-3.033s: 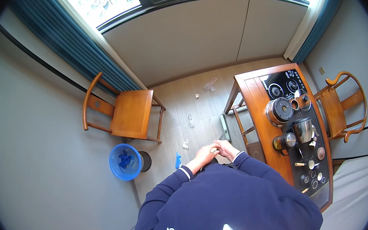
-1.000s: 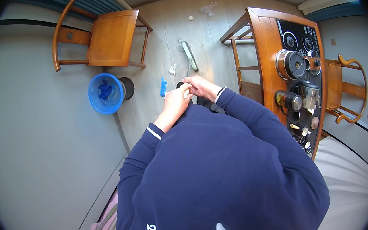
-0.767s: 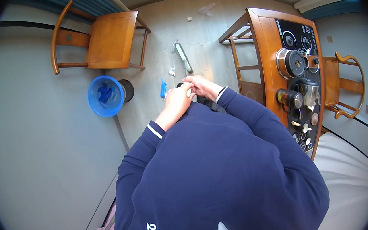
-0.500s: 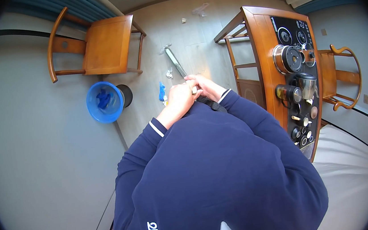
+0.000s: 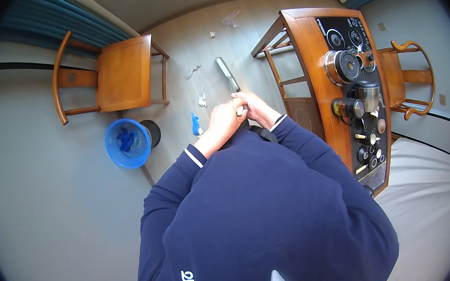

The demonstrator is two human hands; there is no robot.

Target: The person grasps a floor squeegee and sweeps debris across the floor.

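My left hand (image 5: 225, 119) and my right hand (image 5: 255, 107) are close together at my waist, both closed round the pale handle end of a broom. The broom's narrow pale green head with dark bristles (image 5: 227, 73) lies on the floor just beyond my hands. Most of its handle is hidden by my hands. Left of the broom head are a clear crumpled plastic piece (image 5: 193, 71) and a white scrap (image 5: 202, 101). A blue wrapper (image 5: 196, 124) rests on the floor beside my left hand.
A blue bin (image 5: 127, 143) with blue scraps inside stands at the left, below a wooden chair (image 5: 125, 74). At the right, a wooden tea table (image 5: 302, 39) carries pots and cups, with another chair (image 5: 412, 76) behind it. A small scrap (image 5: 212, 34) and clear plastic (image 5: 231, 19) lie farther off.
The broom head has swung left past the clear plastic piece, then back right, away from it. The view has shifted as well. Both hands have kept their hold.
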